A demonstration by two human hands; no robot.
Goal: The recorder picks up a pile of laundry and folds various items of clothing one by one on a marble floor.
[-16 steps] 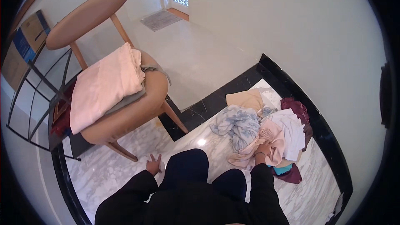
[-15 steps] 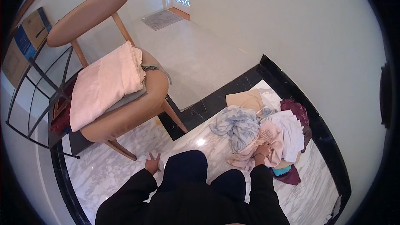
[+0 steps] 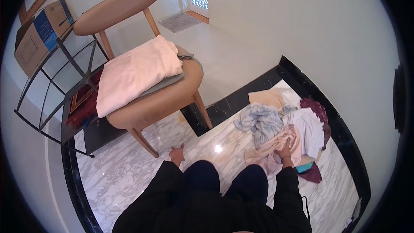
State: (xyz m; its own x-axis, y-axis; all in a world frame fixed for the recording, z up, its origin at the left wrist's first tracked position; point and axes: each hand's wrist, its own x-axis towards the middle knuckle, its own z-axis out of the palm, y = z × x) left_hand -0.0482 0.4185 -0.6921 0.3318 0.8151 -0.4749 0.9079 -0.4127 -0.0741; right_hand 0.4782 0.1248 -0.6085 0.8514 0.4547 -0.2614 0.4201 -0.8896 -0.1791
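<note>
Right hand point(image 3: 284, 150), right of centre in the frame: lies on the pink cloth point(image 3: 276, 143), touching it, with folds of fabric bunched around the fingers. Fingertips are lost in these folds; cannot tell whether they are clamped on the fabric. Left hand point(image 3: 177, 154), at lower centre-left: empty, digits apart, near a front leg of the chair point(image 3: 164, 108). Hands are well apart from each other; pink cloth lies well to the right of the left hand.

Pink cloth rests in a loose heap on the marble floor point(image 3: 120, 177), spreading left of and below the right hand. Around it: blue-grey patterned cloth point(image 3: 263, 123) just above and left, white cloth point(image 3: 309, 131) to the right, tan cloth point(image 3: 265, 97) at the heap's upper edge, maroon cloth point(image 3: 317, 108) at its upper right, teal cloth point(image 3: 304, 168) at its lower edge.

Upper left of the frame: folded pale pink cloth point(image 3: 136, 71) sits on the chair seat, over grey cloth point(image 3: 161, 85). Farther left: black metal rack point(image 3: 63, 51) and cardboard carton point(image 3: 30, 51).
</note>
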